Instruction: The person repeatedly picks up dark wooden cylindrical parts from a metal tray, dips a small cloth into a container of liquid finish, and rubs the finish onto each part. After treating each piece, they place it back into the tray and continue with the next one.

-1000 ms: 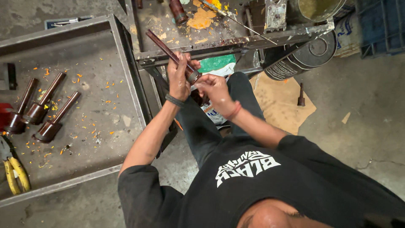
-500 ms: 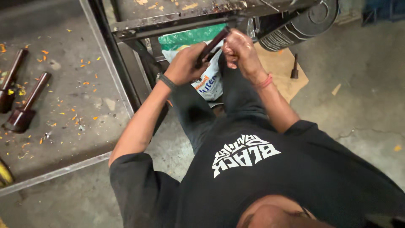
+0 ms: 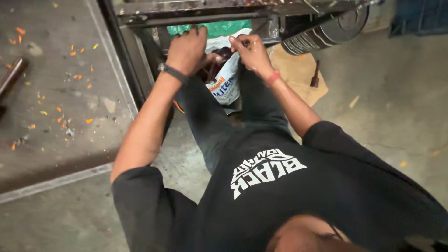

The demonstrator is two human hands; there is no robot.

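Observation:
I sit on the floor with my legs stretched under a metal workbench (image 3: 140, 11). A white printed sack (image 3: 227, 86) stands between my knees. My left hand (image 3: 186, 49), with a black wristband, curls over the sack's mouth and grips the dark reddish rod (image 3: 212, 67), which points down into the sack and is mostly hidden. My right hand (image 3: 252, 53), with a red wristband, pinches the sack's upper rim right beside it.
A black cylindrical can (image 3: 322, 35) lies under the bench at the right, above a piece of cardboard (image 3: 298, 70) with a small dark tool (image 3: 316, 74) on it. A green bag (image 3: 219, 28) sits behind the sack. To the left, a metal tray (image 3: 70, 93) holds orange shavings and another rod (image 3: 11, 77).
Both hands brought the dark rod down from the benchtop to below the bench and lowered it into the sack. The view has tilted down and closer.

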